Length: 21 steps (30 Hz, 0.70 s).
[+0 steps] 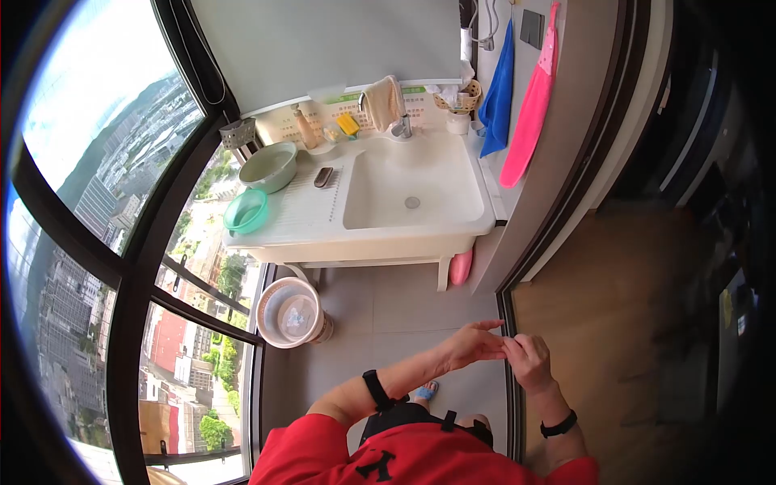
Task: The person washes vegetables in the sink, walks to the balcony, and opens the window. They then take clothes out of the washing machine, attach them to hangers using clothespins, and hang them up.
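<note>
My left hand (475, 344) reaches across in front of my body, its fingers stretched toward the right and the thumb apart. My right hand (529, 362) is closed, its fingers bent at the fingertips of my left hand. The two hands touch above the door track (509, 388). Whatever is between the right fingers is too small to make out. Both wrists wear black bands.
Ahead stands a white sink (412, 190) with a green basin (246, 212), a grey-green basin (269, 167), a brush (323, 177) and a yellow sponge (347, 124). A bucket (291, 314) sits on the floor. Blue (497, 97) and pink (529, 121) cloths hang right.
</note>
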### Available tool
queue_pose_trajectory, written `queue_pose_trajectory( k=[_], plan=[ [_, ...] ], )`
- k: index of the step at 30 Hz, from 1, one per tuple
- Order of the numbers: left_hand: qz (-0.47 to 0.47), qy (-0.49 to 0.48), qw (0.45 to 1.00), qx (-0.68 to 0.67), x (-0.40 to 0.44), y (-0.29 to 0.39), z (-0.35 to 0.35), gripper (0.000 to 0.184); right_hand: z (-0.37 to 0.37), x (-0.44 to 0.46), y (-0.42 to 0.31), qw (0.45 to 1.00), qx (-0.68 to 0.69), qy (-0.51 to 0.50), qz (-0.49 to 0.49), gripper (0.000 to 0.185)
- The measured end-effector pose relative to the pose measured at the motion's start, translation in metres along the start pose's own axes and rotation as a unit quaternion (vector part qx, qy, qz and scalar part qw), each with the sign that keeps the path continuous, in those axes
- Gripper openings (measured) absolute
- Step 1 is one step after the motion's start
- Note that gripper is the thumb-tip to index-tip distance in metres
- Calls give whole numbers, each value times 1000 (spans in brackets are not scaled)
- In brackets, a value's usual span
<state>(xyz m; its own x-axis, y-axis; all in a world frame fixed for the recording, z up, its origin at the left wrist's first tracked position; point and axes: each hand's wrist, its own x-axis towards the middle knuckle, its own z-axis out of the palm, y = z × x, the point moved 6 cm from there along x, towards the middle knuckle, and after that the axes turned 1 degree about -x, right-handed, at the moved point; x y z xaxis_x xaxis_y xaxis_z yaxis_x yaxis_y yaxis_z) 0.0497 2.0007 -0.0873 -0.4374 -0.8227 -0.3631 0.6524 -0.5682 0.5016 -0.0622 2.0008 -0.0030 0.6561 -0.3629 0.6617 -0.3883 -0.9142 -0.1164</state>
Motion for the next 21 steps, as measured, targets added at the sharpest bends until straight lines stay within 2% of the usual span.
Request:
queue_pose_trajectory(
  k=[3, 6, 11, 14, 18, 21],
  plan=[
    [-50, -11, 998, -28, 31, 8, 4, 62, 2, 3, 33, 999, 21, -34, 23, 20],
    [-68, -23, 997, -38, 60, 15, 11, 63, 5, -6, 71, 998, 35, -18, 47, 21],
    [-58, -15, 998, -18, 111, 18, 25, 64, 10, -20, 147, 946, 210, -12, 248, 5],
    [-35, 19, 997, 60, 140, 17, 35, 63, 6, -25, 184, 929, 249, -33, 271, 6],
    [-7, 45, 996, 78, 160, 19, 49, 62, 0, -27, 208, 961, 203, -30, 183, 9],
    [18, 73, 994, 77, 165, 17, 51, 60, 4, -25, 219, 963, 211, -26, 165, 11]
  ],
)
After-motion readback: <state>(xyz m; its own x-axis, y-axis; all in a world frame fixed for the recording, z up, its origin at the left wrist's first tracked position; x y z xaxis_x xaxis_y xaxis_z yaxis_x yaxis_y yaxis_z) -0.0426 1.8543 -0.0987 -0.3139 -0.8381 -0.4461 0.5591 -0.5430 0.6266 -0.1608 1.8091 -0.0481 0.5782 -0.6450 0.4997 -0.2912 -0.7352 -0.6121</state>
